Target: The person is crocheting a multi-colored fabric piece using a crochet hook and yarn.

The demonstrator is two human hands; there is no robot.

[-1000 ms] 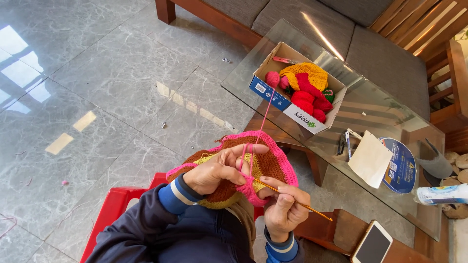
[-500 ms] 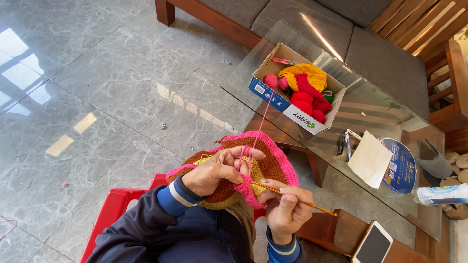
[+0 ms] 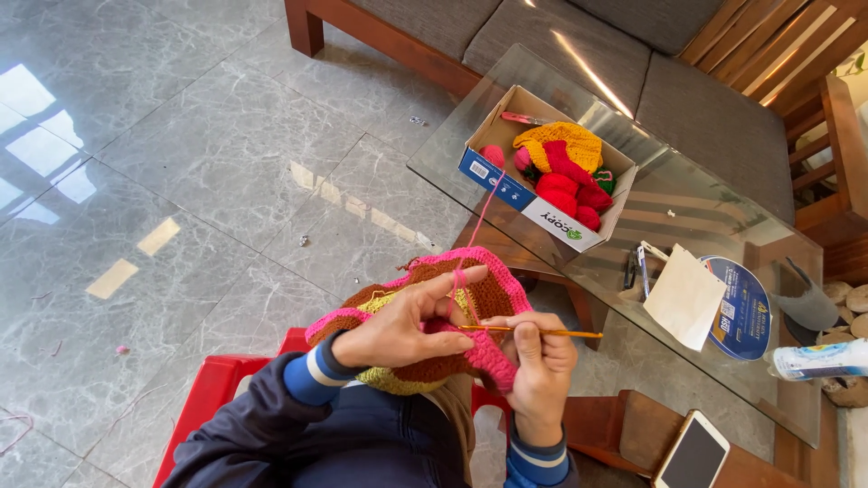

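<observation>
In the head view my left hand holds a round crocheted piece of brown, yellow and pink bands, its index finger raised with a pink yarn strand over it. My right hand grips a thin orange crochet hook, whose tip sits in the pink edge of the piece. The yarn runs up to an open cardboard box on the glass table, filled with red, pink and yellow yarn and knitted pieces.
A white paper, a round blue disc, pens and a bottle lie on the glass table. A phone rests on a wooden stool. I sit on a red plastic chair; a wooden sofa stands beyond.
My right hand has risen and turned the hook from a downward slant to nearly level. My left index finger has lifted higher with the yarn.
</observation>
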